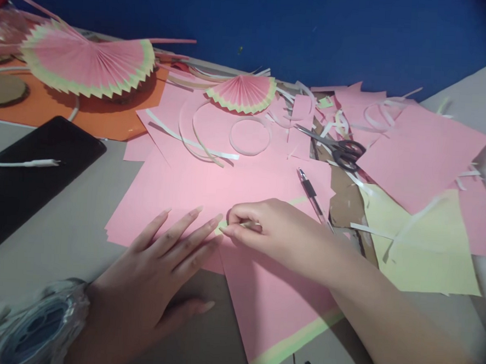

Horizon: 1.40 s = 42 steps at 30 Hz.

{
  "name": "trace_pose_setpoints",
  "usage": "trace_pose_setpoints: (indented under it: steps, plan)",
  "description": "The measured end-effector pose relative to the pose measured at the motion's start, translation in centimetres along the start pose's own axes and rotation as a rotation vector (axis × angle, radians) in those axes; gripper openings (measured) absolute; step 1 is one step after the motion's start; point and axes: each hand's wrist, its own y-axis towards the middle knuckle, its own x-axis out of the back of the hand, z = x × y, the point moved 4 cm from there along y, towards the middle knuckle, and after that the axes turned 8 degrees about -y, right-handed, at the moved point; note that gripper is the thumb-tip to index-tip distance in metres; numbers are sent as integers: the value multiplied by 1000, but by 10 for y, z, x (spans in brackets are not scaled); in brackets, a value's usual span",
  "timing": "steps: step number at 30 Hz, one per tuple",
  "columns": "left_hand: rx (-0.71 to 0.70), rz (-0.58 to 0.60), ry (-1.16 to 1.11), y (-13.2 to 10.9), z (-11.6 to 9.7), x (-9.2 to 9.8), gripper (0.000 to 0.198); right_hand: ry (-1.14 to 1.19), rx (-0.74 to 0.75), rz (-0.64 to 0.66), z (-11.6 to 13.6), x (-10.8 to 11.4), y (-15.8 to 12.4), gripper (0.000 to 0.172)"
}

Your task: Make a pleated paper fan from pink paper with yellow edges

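My left hand lies flat on pink paper sheets, its fingers spread and nothing held in them. Beside its fingertips, my right hand is closed, thumb against curled fingers, at a narrow yellow-green paper strip. Most of that strip is hidden under the right hand. Below the right hand lies a pink sheet with a yellow-green band along its near edge. A black-gripped pen rests just beyond my right wrist.
Scissors lie among paper scraps. Pleated pink paper fans stand at the back, near an orange sheet. A black phone with a white cable is at left. A yellow sheet lies right; a tape roll is near left.
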Motion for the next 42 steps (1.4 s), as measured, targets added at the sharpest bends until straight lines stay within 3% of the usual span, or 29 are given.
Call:
trace_pose_setpoints:
  steps: [35, 42]
  plan:
    - [19, -39, -15, 1, 0, -1, 74, -31, -8, -60, 3, -5, 0, 20]
    - [22, -33, -1, 2, 1, 0, 73, -12, -42, -50, 6, -1, 0, 27]
